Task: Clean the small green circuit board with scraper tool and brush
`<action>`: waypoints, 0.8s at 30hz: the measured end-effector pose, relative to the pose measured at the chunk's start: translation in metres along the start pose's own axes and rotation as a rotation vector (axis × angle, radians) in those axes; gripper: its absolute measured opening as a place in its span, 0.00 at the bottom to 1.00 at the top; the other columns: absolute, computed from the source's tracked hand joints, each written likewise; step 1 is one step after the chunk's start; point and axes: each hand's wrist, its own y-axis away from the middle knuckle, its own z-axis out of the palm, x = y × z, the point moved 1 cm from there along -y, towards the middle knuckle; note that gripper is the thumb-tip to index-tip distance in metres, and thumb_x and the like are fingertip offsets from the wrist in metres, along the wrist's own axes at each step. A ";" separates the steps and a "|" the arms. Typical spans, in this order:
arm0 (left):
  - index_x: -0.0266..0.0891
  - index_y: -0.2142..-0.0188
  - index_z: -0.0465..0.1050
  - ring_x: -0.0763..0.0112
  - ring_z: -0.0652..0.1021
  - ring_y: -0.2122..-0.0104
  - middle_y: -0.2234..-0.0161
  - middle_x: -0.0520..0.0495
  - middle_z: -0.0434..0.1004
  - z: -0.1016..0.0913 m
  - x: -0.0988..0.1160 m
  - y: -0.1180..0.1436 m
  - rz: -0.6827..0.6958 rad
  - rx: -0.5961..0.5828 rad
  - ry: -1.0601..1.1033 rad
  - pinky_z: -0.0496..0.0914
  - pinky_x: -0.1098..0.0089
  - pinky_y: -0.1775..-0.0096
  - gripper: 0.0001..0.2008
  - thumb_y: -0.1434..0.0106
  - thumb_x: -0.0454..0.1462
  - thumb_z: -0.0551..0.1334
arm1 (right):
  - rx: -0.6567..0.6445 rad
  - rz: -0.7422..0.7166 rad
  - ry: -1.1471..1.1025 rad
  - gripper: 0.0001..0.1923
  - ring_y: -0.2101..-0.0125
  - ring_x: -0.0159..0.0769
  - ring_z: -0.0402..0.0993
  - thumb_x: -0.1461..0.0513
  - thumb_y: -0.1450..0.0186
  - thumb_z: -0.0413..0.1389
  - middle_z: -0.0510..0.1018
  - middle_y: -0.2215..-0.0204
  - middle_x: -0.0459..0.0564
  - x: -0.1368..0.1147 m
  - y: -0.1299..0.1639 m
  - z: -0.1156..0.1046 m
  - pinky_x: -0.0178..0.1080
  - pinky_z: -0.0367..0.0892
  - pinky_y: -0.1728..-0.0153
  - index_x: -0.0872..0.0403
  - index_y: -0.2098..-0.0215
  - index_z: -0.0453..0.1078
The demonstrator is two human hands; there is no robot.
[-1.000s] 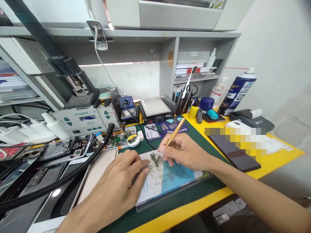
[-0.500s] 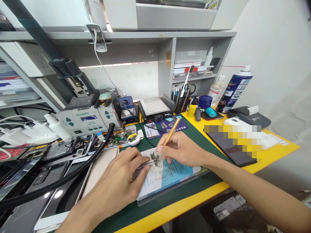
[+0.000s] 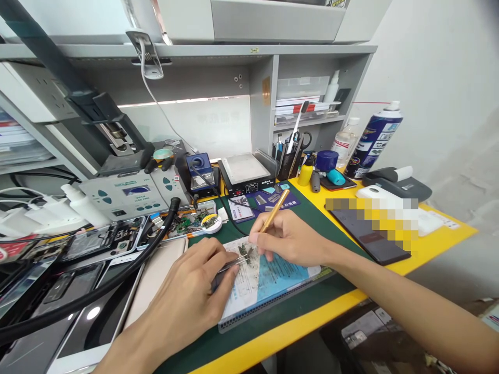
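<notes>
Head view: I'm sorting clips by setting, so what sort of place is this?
Likely a phone or electronics repair workshop: loose circuit boards lie together, an opened device shows its insides, and the left hand holds tweezers at a small green board.

Small green board (image 3: 243,251) on booklet (image 3: 251,298)

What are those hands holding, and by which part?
The right hand holds a gold pen-like tool by its lower part, upper end sticking out. The left hand pinches metal tweezers along the arms, behind the tips.
</notes>
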 end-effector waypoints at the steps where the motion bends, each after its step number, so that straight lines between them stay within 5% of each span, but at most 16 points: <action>1: 0.41 0.53 0.75 0.63 0.74 0.61 0.60 0.45 0.72 0.000 0.000 0.000 0.003 -0.001 0.000 0.70 0.61 0.59 0.10 0.26 0.36 0.56 | -0.002 0.001 -0.004 0.09 0.78 0.27 0.72 0.60 0.32 0.57 0.75 0.75 0.44 0.000 0.000 0.000 0.31 0.68 0.75 0.56 0.68 0.70; 24: 0.42 0.53 0.72 0.66 0.75 0.62 0.60 0.48 0.72 0.004 -0.002 0.002 0.106 0.053 -0.098 0.69 0.64 0.60 0.08 0.26 0.38 0.56 | 0.000 -0.019 -0.094 0.06 0.79 0.26 0.71 0.64 0.35 0.57 0.73 0.79 0.41 0.001 -0.001 -0.001 0.30 0.68 0.76 0.57 0.70 0.68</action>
